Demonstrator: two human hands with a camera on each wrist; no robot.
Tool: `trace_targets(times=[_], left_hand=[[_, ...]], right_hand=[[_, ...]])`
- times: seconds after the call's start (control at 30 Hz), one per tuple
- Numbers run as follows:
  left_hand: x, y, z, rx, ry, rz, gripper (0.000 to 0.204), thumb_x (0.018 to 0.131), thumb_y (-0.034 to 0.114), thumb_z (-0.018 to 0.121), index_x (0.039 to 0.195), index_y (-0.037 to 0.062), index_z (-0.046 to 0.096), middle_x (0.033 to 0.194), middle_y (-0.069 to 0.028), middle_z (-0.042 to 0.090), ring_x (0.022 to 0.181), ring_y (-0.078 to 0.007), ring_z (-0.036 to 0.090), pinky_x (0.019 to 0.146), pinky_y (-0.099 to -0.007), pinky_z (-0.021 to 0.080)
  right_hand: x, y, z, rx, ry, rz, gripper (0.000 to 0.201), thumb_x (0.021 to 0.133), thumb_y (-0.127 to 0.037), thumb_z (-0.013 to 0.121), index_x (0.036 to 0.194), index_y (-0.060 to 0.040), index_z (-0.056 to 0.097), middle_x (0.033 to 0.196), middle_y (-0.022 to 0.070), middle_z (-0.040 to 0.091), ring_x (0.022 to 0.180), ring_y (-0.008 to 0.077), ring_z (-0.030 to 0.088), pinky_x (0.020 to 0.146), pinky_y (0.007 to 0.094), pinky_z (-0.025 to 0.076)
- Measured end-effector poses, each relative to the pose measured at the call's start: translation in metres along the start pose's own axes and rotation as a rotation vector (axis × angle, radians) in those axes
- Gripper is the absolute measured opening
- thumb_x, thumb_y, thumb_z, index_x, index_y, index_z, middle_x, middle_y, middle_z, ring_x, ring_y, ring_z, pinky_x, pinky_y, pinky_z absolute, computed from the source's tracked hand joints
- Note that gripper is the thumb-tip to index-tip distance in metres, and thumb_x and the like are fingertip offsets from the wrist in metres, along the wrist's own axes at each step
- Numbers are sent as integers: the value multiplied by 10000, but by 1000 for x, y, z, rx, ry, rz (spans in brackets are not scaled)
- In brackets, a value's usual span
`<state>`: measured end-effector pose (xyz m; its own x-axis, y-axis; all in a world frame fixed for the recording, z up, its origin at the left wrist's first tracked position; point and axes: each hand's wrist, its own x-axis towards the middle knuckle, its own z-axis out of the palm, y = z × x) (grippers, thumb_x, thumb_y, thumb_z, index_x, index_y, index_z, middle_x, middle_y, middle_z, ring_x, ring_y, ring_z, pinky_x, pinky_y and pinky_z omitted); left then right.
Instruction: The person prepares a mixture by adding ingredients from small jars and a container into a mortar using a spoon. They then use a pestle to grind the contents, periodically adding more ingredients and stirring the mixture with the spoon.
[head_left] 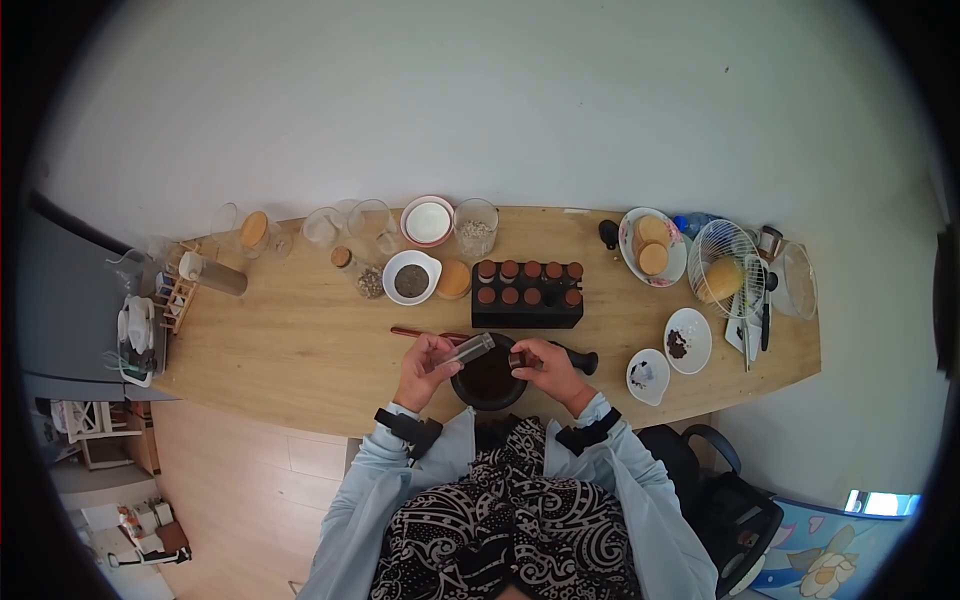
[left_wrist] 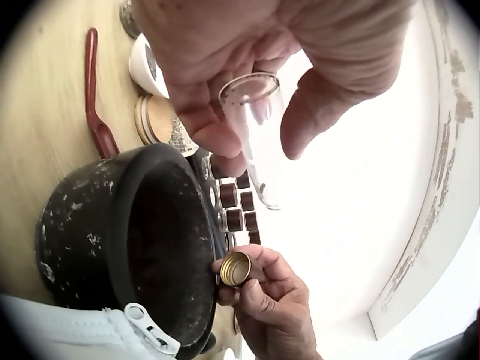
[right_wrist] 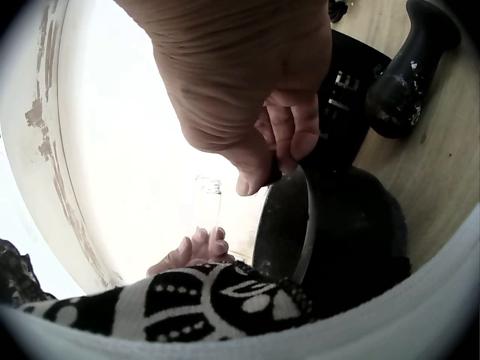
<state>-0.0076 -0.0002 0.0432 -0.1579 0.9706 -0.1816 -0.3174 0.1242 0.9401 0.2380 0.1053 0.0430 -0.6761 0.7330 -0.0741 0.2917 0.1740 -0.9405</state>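
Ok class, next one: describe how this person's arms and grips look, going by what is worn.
Both arms wear loose, pale blue sleeves reaching near the wrists, with a bulky black strap around each wrist. The left grip and right grip are bare, without gloves. A white zip pull shows on pale cloth in the left wrist view.

Clear glass tube point(head_left: 470, 350), uncapped, tilted, brown cap point(head_left: 517, 361) apart, both above black mortar point(head_left: 487, 401)

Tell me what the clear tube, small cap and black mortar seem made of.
Clear tube: smooth glass, perhaps plastic; see-through, glossy rim. Small cap: probably metal, given its shiny gold, ridged inside. Black mortar: matte stone or cast iron, uncertain; dark wall, pale marks.
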Motion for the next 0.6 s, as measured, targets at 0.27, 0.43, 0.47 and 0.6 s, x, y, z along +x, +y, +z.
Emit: trace_targets(times=[0.27, 0.43, 0.47, 0.6], left_hand=[[-1, 3, 3, 22, -53, -42, 305, 804, -79, 660, 1057, 28, 527, 986, -57, 609, 951, -159, 626, 849, -283, 511], [-1, 5, 9, 31, -86, -42, 319, 801, -95, 653, 1068, 32, 532, 971, -54, 620, 934, -158, 637, 838, -272, 499], [-1, 4, 9, 22, -93, -44, 323, 798, -100, 653, 1065, 35, 532, 973, -54, 619, 938, -156, 637, 837, -270, 496], [-1, 3, 8, 32, -129, -36, 351, 803, -102, 640, 1112, 29, 536, 970, -52, 617, 950, -157, 633, 843, -274, 498]], right_hand=[[4, 4, -2, 217, 24, 1, 371, 743, -26, 736, 1086, -30, 596, 914, 29, 642, 806, 112, 613, 742, 262, 497], [7, -1, 0, 348, 31, 3, 360, 759, -15, 730, 1092, -30, 593, 906, 17, 639, 818, 96, 604, 758, 261, 494], [7, -2, 0, 360, 28, 10, 355, 765, -14, 728, 1093, -31, 594, 914, 10, 636, 819, 93, 600, 761, 253, 490], [5, -3, -3, 493, 35, 41, 322, 798, -2, 700, 1099, -37, 590, 951, -4, 625, 845, 83, 587, 768, 238, 485]])
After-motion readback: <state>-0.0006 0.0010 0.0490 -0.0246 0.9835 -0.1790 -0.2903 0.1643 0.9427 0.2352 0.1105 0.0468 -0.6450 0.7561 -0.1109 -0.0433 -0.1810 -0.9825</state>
